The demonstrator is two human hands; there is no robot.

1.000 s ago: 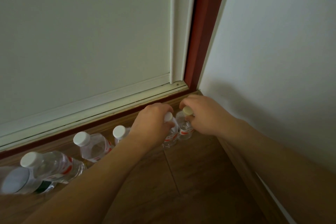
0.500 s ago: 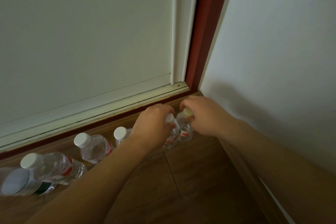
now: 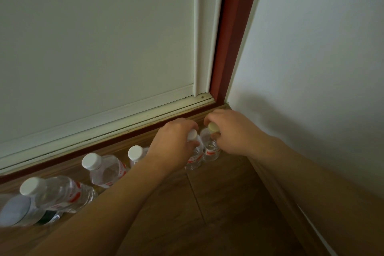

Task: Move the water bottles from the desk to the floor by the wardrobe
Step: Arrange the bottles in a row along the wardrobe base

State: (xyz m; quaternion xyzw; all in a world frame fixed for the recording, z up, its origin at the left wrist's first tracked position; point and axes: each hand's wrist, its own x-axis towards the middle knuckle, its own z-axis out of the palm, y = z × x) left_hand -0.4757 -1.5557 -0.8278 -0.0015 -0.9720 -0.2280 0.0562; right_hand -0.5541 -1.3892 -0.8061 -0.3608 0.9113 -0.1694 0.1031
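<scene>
Several clear water bottles with white caps and red labels stand in a row on the wooden floor along the wardrobe's base. My left hand [image 3: 174, 143] grips the neck of one bottle [image 3: 194, 160]. Just to its right, my right hand [image 3: 232, 131] grips the neck of the last bottle [image 3: 211, 151], in the corner by the wall. Both bottles stand upright on the floor, side by side. Left of my hands stand more bottles: one mostly hidden by my left wrist [image 3: 136, 153], another [image 3: 106, 169], and a third [image 3: 60, 193].
The white wardrobe door [image 3: 93, 48] with its red-brown frame [image 3: 230, 33] fills the upper view. A white wall [image 3: 311, 68] and wooden skirting [image 3: 276, 189] close off the right. A larger bottle with a pale cap [image 3: 16, 211] sits at the far left. Wooden floor [image 3: 218, 203] lies in front.
Hardly anything has moved. Both hands stay on the necks of the two corner bottles; the view has shifted very slightly.
</scene>
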